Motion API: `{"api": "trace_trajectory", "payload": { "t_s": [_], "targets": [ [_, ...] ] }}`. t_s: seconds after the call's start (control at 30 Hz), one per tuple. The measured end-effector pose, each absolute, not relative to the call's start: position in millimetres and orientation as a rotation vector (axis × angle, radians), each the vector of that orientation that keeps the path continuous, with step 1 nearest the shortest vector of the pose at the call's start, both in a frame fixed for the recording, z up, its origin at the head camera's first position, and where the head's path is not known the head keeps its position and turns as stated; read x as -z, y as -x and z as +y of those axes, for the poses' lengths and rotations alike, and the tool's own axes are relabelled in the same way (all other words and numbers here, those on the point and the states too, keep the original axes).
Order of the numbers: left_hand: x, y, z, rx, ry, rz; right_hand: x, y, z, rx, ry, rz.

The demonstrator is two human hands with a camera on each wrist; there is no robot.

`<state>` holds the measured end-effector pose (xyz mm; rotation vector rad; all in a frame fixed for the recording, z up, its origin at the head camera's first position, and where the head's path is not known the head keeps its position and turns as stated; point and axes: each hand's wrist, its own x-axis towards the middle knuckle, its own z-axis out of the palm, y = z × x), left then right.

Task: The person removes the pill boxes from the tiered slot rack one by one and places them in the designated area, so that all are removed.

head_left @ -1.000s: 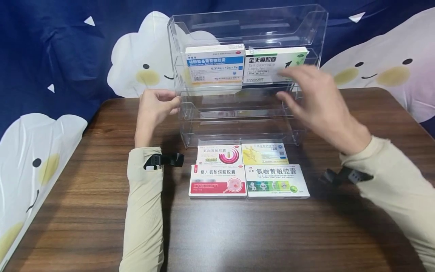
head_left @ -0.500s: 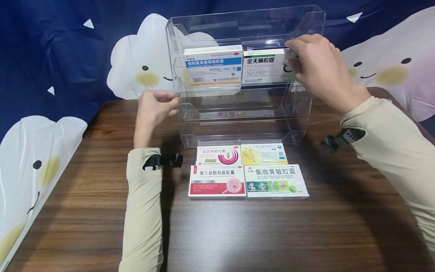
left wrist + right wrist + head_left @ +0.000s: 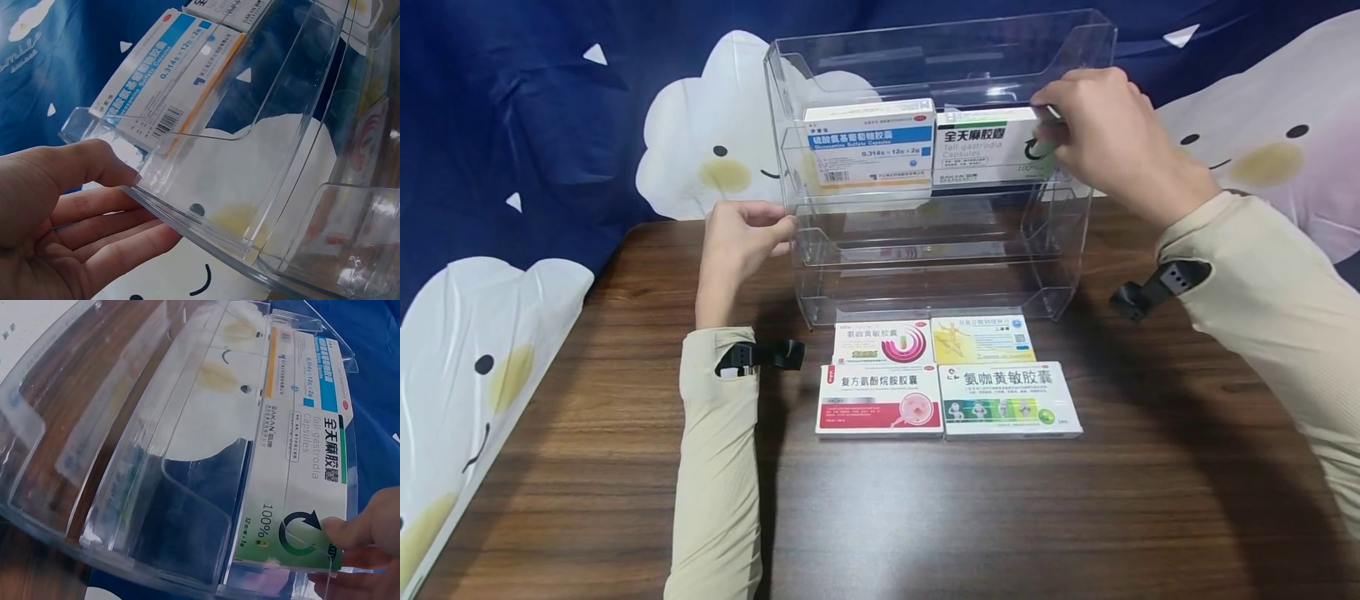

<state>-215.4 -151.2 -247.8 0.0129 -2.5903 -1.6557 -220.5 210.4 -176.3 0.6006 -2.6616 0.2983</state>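
Note:
A clear plastic rack (image 3: 928, 252) with stepped tiers stands on the table. My left hand (image 3: 737, 250) pinches its left side edge between thumb and fingers; in the left wrist view the thumb lies on the rim and the fingers are behind it. On an upper tier lean two medicine boxes side by side: a blue-and-white glucosamine box (image 3: 868, 150) at left and a green-and-white gastrodia capsule box (image 3: 981, 150) at right. My right hand (image 3: 1108, 137) grips the gastrodia box at its right end, thumb on the front face (image 3: 287, 487). The fingers behind it are partly hidden.
Several medicine boxes lie flat before the rack in two rows: a pink-ringed box (image 3: 868, 342), a yellow box (image 3: 992, 340), a red-and-white box (image 3: 876, 412) and a green-banded box (image 3: 1007, 408). Behind the brown table (image 3: 880, 517) hangs a blue cloud-print curtain (image 3: 550, 108).
My right hand has moved up from in front of the gastrodia box to its right end and taken hold of it. The left hand keeps its grip on the rack.

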Motion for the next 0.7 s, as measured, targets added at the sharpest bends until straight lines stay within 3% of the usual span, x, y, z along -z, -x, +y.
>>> {"api": "trace_trajectory", "payload": {
  "t_s": [0.4,0.7],
  "targets": [
    [242,215,-149,1.616,-0.036,-2.611,162,222,211,-0.410,-0.480,-2.728],
    [245,213,-145,1.587,-0.054,-2.622,153,217,226,-0.466,-0.544,-2.597]
  ]
}}
